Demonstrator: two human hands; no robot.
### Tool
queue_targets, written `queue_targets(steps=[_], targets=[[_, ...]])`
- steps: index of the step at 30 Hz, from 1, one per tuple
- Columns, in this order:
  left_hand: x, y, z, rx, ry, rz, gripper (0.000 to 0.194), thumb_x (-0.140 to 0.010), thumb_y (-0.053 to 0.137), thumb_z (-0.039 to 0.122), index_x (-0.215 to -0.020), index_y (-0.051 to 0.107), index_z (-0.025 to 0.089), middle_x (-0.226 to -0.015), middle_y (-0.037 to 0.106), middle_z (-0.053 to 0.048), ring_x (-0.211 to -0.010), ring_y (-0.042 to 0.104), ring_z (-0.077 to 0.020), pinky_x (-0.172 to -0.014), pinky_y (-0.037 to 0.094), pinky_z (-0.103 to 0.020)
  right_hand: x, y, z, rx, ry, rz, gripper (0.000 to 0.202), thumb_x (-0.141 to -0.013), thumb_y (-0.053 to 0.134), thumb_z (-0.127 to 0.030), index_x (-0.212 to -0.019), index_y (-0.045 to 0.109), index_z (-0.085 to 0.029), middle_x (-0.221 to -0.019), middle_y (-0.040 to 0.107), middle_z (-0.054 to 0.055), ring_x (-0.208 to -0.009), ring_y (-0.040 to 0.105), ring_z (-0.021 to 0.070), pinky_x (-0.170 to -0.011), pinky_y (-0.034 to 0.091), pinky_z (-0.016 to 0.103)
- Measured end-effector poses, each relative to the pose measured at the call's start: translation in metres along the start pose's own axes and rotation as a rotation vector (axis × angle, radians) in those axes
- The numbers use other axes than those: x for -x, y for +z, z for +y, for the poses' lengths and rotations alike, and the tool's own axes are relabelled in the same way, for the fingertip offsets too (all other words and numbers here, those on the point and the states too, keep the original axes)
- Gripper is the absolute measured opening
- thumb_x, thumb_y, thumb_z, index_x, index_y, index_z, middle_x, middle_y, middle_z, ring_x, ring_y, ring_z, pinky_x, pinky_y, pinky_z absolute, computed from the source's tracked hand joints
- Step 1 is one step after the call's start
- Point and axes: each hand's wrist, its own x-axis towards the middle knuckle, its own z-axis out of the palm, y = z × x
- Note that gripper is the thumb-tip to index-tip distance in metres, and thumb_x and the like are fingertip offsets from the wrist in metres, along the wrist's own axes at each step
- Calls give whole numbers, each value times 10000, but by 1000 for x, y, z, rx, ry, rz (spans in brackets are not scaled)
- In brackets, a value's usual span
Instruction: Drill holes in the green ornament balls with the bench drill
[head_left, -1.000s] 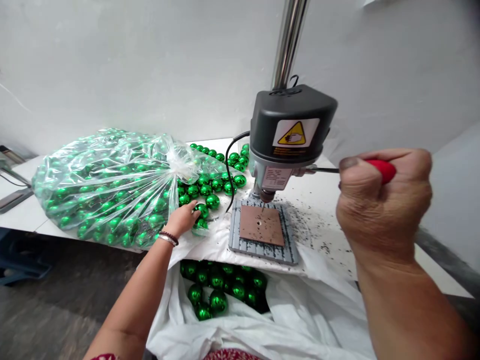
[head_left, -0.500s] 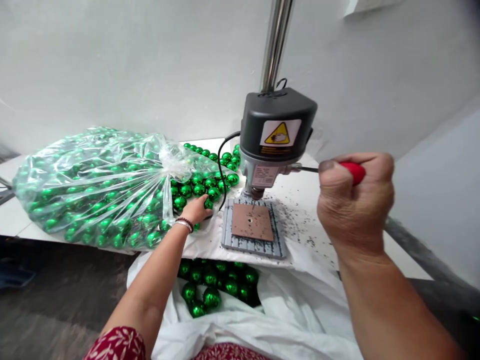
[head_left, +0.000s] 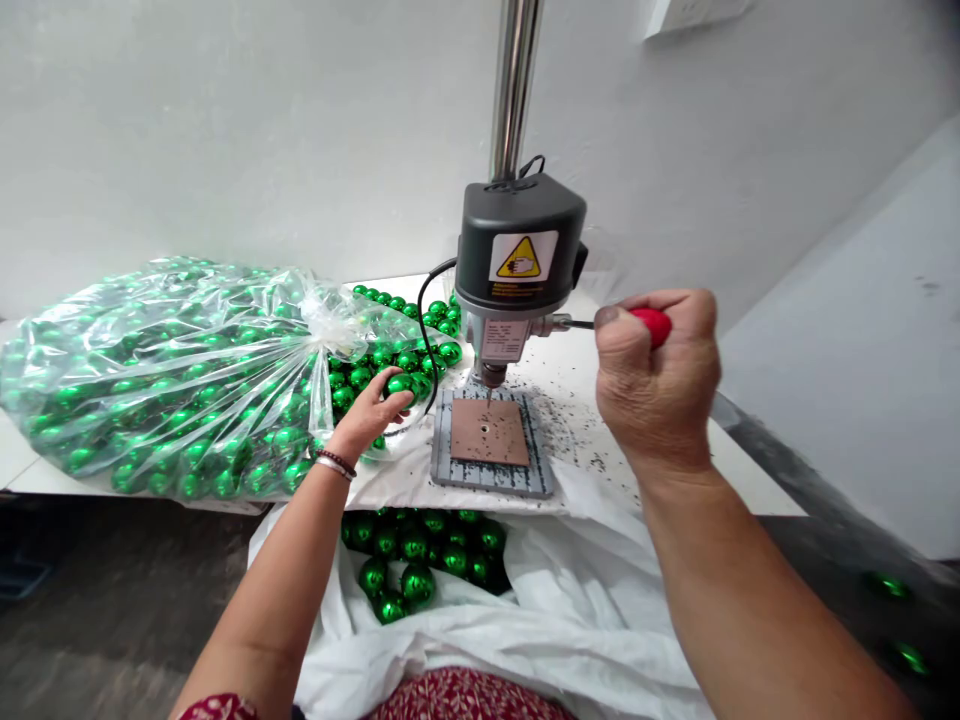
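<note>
My left hand (head_left: 373, 408) is closed around a shiny green ball (head_left: 400, 387), with the thumb and forefinger on either side of it. Other green balls (head_left: 360, 378) lie just behind it, beside the drill press. My right hand (head_left: 664, 380) grips the red knob (head_left: 651, 327) on the feed lever of the drill press (head_left: 523, 245). The drill bit (head_left: 490, 393) points down, above a square brown board (head_left: 506, 447) with a small hole. This board rests on the grey slotted base (head_left: 442, 465). Nothing sits under the bit on the board.
A big clear plastic bag (head_left: 169, 385) full of green balls fills the table's left side. Several balls (head_left: 416, 585) lie in white cloth (head_left: 585, 590) at my lap. Dark shavings (head_left: 577, 420) are scattered right of the base. A black cable (head_left: 422, 310) hangs left of the drill.
My left hand has lifted slightly with a green ball between its fingers. The whole view has shifted, so the drill appears further left. My right hand stays on the red knob.
</note>
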Motion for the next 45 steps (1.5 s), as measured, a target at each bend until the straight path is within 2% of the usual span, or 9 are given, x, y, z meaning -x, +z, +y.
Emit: queue_targets(steps=[3,5,10,13,17,24,31,40,45], targets=[[16,9,9,539,-145,-197,599,-804,647,420,-1341,480,214,-924,629,-29,-695,645,-138,-659,528,-281,0,1,-1,-15,-20,22,307,-715,527,-499,-796,493,-205,-722,547,30,-617,470,98,-536,397,247],[24,22,10,740,-185,-250,582,-794,672,457,-1305,502,238,-933,643,-29,-643,606,-106,-586,485,-238,0,1,-2,-14,-16,20,300,-725,518,-495,-800,488,-206,-727,542,29,-623,470,99,-540,403,248],[34,57,2,985,-296,-254,601,-802,641,614,-1298,483,313,-962,652,-12,-592,544,-74,-506,406,-185,2,0,-2,-8,-16,-23,255,-773,497,-470,-812,470,-219,-754,534,9,-646,473,92,-556,401,234],[36,70,2,1052,-282,-297,715,-648,830,482,-1250,493,295,-905,631,20,-589,536,-62,-511,401,-171,2,-1,-1,-5,-21,-27,251,-789,494,-467,-816,469,-218,-769,527,9,-658,476,91,-569,411,238],[33,75,8,905,-300,-311,720,-550,883,245,-1169,515,237,-785,588,57,-553,560,-53,-502,406,-155,1,-1,0,-5,-38,-23,275,-798,490,-483,-827,467,-210,-775,522,14,-649,472,89,-572,419,247],[22,82,15,619,-307,-264,428,-770,725,375,-1124,559,199,-919,639,-7,-610,656,-90,-472,417,-161,1,-2,4,-2,-72,-72,259,-853,468,-483,-863,446,-225,-772,514,-8,-629,461,74,-568,408,231],[16,91,28,483,-318,-227,472,-784,721,341,-1202,564,188,-951,657,-20,-542,586,-49,-530,471,-186,1,-2,7,-4,-119,-92,234,-883,458,-454,-887,446,-220,-790,499,-24,-646,484,52,-611,451,212],[11,95,26,340,-289,-237,426,-799,701,330,-1182,614,168,-828,615,-6,-537,555,-52,-533,479,-187,-4,-1,2,103,-105,-50,230,-909,439,-432,-871,481,-209,-748,497,-13,-677,529,82,-680,487,255],[3,97,25,140,-198,-247,511,-780,716,381,-1217,616,136,-639,553,19,-499,518,-85,-449,397,-183,-17,2,0,133,-115,-62,254,-916,453,-458,-854,470,-213,-749,508,-10,-757,587,102,-730,508,268]])
